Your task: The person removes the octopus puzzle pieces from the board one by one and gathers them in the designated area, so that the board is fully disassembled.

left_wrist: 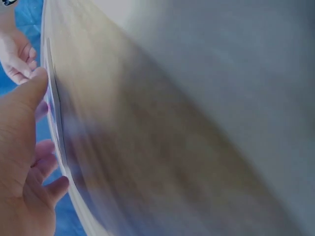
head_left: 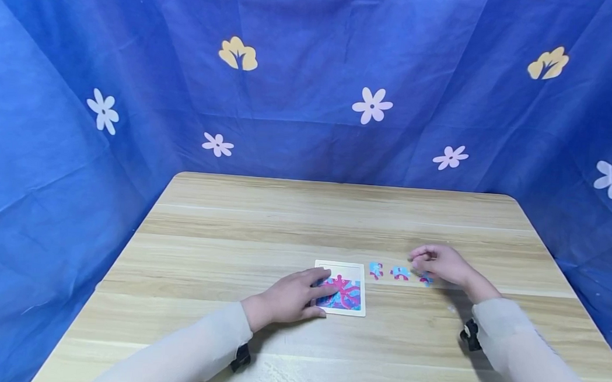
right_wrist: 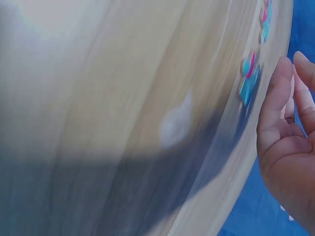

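A small square jigsaw board [head_left: 364,297] with a pale rim lies on the table, filled over its lower part with a pink octopus on blue. My left hand [head_left: 291,295] rests at its left side, fingers spread over the picture and thumb by the near corner. Right of the board, three loose puzzle pieces lie in a row: a left piece [head_left: 376,270], a middle piece [head_left: 400,273] and a right piece [right_wrist: 250,81]. Over the right piece hovers my right hand [head_left: 443,263], fingers loosely bent. Its thumb and fingertips show nothing between them in the right wrist view.
The wood-grain table [head_left: 219,232] has rounded far corners. Blue cloth [head_left: 301,97] with white and yellow flowers hangs behind it and at both sides. Each wrist wears a black device, such as the right one [head_left: 471,334].
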Demonstrator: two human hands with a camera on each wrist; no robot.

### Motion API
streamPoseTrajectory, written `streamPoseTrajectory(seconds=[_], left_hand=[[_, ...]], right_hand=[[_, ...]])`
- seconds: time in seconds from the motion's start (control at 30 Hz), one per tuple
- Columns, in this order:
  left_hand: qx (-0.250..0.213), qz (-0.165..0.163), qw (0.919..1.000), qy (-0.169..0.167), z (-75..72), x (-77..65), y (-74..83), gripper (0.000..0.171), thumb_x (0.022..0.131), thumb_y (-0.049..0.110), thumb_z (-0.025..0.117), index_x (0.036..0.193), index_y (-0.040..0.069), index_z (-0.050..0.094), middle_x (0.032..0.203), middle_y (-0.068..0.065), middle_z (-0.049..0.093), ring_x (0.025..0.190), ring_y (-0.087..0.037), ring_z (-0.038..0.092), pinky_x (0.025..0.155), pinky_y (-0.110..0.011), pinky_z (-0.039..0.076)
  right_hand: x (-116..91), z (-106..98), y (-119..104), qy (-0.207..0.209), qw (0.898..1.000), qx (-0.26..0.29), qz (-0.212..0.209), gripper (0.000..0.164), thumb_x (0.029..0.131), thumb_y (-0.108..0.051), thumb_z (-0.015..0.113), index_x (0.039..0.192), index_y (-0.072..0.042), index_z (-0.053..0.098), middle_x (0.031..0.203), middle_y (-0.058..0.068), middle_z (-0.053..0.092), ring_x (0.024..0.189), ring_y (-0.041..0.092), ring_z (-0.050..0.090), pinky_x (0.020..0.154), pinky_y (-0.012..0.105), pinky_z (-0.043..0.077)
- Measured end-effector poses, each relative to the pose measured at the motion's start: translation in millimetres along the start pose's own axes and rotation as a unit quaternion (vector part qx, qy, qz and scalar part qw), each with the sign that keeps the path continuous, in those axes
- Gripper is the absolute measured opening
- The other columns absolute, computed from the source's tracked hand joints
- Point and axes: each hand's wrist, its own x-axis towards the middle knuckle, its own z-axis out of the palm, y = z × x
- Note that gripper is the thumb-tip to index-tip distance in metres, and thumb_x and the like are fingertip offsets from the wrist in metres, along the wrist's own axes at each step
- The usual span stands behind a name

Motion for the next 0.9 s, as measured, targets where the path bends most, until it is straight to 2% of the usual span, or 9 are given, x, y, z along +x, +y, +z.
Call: streamPoseTrajectory(seconds=[0.23, 0.53, 0.7, 0.9], left_hand=[[0.001, 0.019, 0.9998, -0.001, -4.6, -9.1, -9.5, 0.055, 0.09, 0.05, 0.059, 0.136, 0.02, 0.055, 0.145, -0.014, 0.04, 0.133, -0.03, 0.037, 0.109, -0.041, 0.032], [0.003, 0.022, 0.9996, -0.019, -9.1, -17.6, -19.7, 0.055, 0.092, 0.051, 0.055, 0.139, 0.022, 0.051, 0.148, -0.013, 0.037, 0.136, -0.028, 0.033, 0.11, -0.04, 0.029], [0.001, 0.028, 0.9995, -0.017, -9.0, -21.6, -25.5, 0.054, 0.092, 0.051, 0.055, 0.138, 0.023, 0.053, 0.148, -0.013, 0.036, 0.136, -0.027, 0.033, 0.111, -0.039, 0.029], [-0.007, 0.042, 0.9991, -0.01, -10.6, -26.6, -32.3, 0.052, 0.092, 0.05, 0.056, 0.137, 0.023, 0.055, 0.147, -0.013, 0.037, 0.136, -0.026, 0.033, 0.11, -0.038, 0.03]], right_hand=[[9.4, 17.6, -11.0, 0.007, 1.0, 0.026, -0.008, 0.038, 0.09, -0.014, 0.067, 0.12, 0.008, 0.058, 0.099, 0.012, 0.064, 0.089, 0.022, 0.063, 0.074, 0.035, 0.057], [20.2, 50.0, -31.5, -0.011, 0.998, 0.056, -0.017, 0.038, 0.089, -0.01, 0.067, 0.121, 0.007, 0.057, 0.104, 0.016, 0.064, 0.087, 0.025, 0.064, 0.072, 0.038, 0.057], [26.8, 67.3, -40.6, -0.028, 0.995, 0.099, -0.017, 0.038, 0.088, -0.005, 0.067, 0.121, 0.008, 0.056, 0.105, 0.018, 0.063, 0.087, 0.026, 0.065, 0.075, 0.038, 0.057], [32.8, 82.6, -50.5, -0.049, 0.992, 0.116, -0.025, 0.038, 0.088, -0.006, 0.067, 0.121, 0.009, 0.056, 0.103, 0.016, 0.062, 0.087, 0.023, 0.065, 0.076, 0.038, 0.057]])
